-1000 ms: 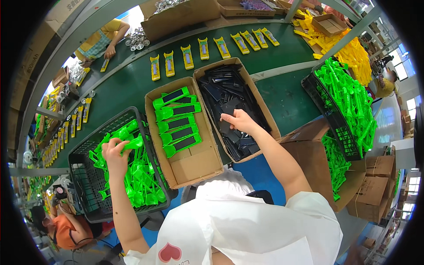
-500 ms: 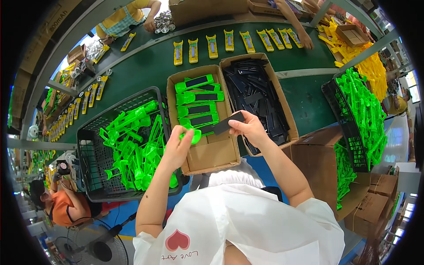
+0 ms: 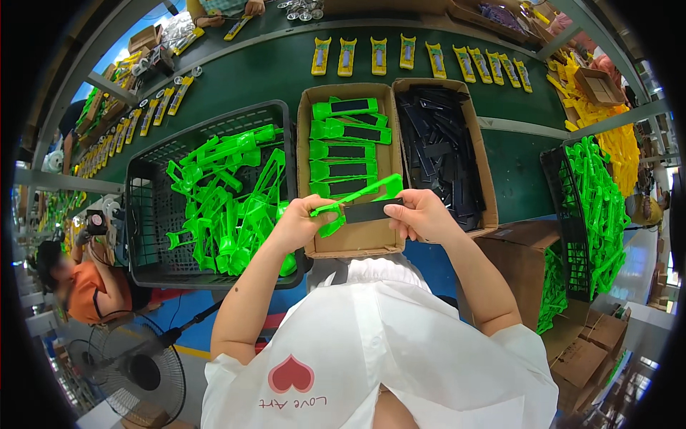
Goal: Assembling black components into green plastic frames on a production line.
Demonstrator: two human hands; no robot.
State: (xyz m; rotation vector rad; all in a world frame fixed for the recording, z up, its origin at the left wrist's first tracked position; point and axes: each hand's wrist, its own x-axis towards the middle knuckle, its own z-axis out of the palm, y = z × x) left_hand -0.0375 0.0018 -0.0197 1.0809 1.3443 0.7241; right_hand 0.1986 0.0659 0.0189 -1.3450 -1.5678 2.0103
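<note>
The person is wearing a white short-sleeved shirt (image 3: 400, 343) bearing a red heart print (image 3: 290, 374) with red lettering beneath; forearms are showing bare, without gloves.

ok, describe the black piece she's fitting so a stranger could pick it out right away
Start at the two open cardboard boxes on the green conveyor belt; the person's hands meet just in front of the left box. The right hand holds a flat black strip against the green plastic part gripped by the left hand. Unlike the loose black strips in the right box, it is held in the air.
</note>
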